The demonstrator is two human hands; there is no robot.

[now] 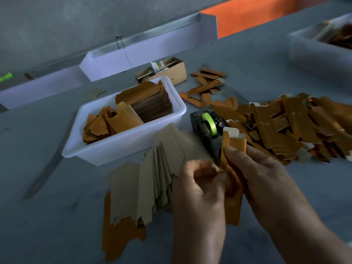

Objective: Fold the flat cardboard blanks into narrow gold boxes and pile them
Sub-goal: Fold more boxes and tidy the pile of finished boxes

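Note:
Both hands hold one gold blank (232, 187), partly folded, above the grey table. My left hand (200, 189) pinches its left edge with thumb and fingers. My right hand (261, 174) grips its right side, the thumb lying over the upper part. Left of my hands, a fanned stack of flat blanks (148, 183) lies brown side up, with one gold-side-up blank (118, 237) under it. A large pile of folded gold boxes (289, 126) spreads over the table to the right.
A white tub (122, 145) with more gold blanks stands behind the stack. A black tape dispenser (207, 128) with a green roll sits just beyond my hands. Loose gold pieces (205, 82), a small cardboard box (171, 70) and another white tray (312, 52) lie farther back.

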